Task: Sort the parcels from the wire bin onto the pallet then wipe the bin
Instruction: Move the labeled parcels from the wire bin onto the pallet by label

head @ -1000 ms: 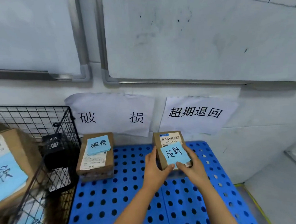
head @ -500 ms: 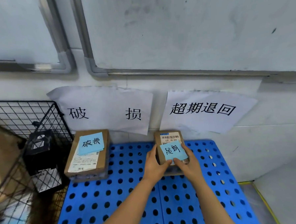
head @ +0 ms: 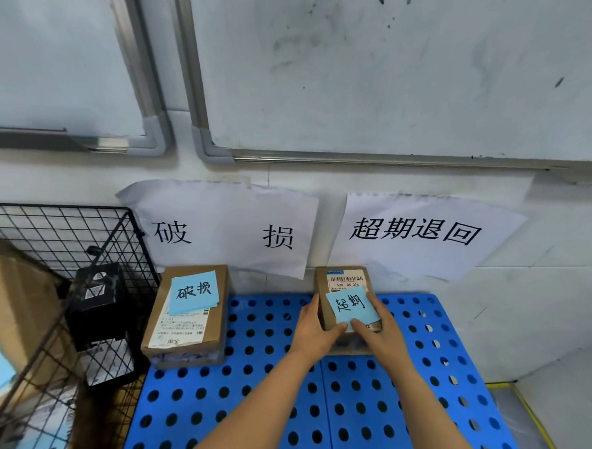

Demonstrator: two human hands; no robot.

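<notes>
The blue pallet (head: 270,414) fills the lower middle of the view, pushed against the wall, with the wire bin (head: 82,232) touching its left edge and a large carton (head: 14,301) and a black box (head: 96,303) not yet taken out of it. Two paper signs hang on the wall above the pallet's back edge, and a damaged parcel (head: 190,336) lies flat under the left sign (head: 219,235). The small parcel (head: 345,278) has changed most: a second ago it was tipped up in the hands, and it now sits lower and flatter at the back of the pallet, directly under the right sign (head: 415,231) and close to the wall. That likely means this parcel is sorted and only needs letting go, though the hands hide its near end, so contact with the pallet cannot be confirmed. The left hand (head: 315,333) grasps its left side, fingers (head: 312,306) curled along the edge. The right hand (head: 379,333) clasps the right side, thumb pressing the lower edge of the blue note (head: 352,305). It is a plain brown cardboard box with a white barcode label at its far end and the handwritten note, slightly askew, over its middle.
</notes>
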